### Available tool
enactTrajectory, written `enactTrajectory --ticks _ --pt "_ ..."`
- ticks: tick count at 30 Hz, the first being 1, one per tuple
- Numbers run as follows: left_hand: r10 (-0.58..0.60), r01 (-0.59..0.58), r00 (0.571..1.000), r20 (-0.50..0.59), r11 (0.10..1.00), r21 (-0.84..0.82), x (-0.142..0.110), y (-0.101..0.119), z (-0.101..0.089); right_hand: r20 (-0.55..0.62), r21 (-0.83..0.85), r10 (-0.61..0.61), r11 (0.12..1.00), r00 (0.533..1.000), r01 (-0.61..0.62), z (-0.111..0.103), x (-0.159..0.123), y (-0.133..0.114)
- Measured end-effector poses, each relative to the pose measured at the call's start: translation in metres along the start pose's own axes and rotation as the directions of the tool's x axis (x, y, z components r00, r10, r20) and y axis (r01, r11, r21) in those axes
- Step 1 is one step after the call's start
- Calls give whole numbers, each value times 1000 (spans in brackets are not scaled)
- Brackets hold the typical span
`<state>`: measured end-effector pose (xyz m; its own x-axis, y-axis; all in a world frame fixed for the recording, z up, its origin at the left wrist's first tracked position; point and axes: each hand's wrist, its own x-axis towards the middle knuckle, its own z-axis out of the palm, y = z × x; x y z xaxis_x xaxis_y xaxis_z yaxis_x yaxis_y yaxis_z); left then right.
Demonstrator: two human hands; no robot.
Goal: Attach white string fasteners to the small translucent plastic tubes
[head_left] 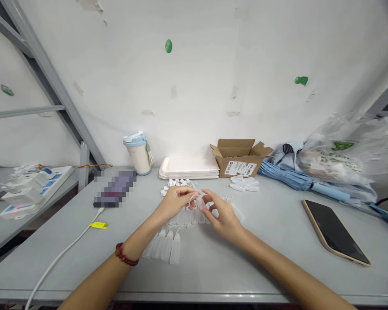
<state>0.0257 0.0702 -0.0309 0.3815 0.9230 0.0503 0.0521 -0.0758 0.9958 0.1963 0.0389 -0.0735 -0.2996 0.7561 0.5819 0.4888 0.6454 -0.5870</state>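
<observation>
My left hand [176,203] pinches a small white cap with a thin looped strap, its details partly hidden by the fingers. My right hand [224,215] grips a small translucent plastic bottle [200,203] between thumb and fingers, its neck end up against the left fingertips. Below the left wrist lies a row of several similar bottles [167,246], with thin straps at their necks. More bottles lie behind and beneath both hands, partly covered. Just beyond my left hand is a small pile of white caps [164,188].
Further bottles [244,184] lie before an open cardboard box [237,161]. White flat packs [190,168] and a cup [138,154] stand along the wall. A phone [334,230] and a blue umbrella [287,175] lie right; a pixelated device [116,188] with a cable lies left.
</observation>
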Motion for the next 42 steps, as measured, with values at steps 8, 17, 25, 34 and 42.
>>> enactTrajectory --ticks 8,17,25,34,42 --pt "35 -37 999 21 994 102 0 0 -1 43 44 -13 999 999 11 -3 1 -2" --pt "68 -88 993 100 974 210 -1 1 -6 21 110 91 990 996 -93 -5 3 -6" --pt "132 -174 979 153 935 309 -5 4 -3 -18 93 77 993 997 -75 -5 2 -7" --pt "147 -195 977 151 903 382 -5 1 -2 20 186 163 969 986 -163 -3 2 -7" --pt "261 -232 965 9 844 483 -6 0 0 197 626 393 654 898 -424 -10 12 -7"
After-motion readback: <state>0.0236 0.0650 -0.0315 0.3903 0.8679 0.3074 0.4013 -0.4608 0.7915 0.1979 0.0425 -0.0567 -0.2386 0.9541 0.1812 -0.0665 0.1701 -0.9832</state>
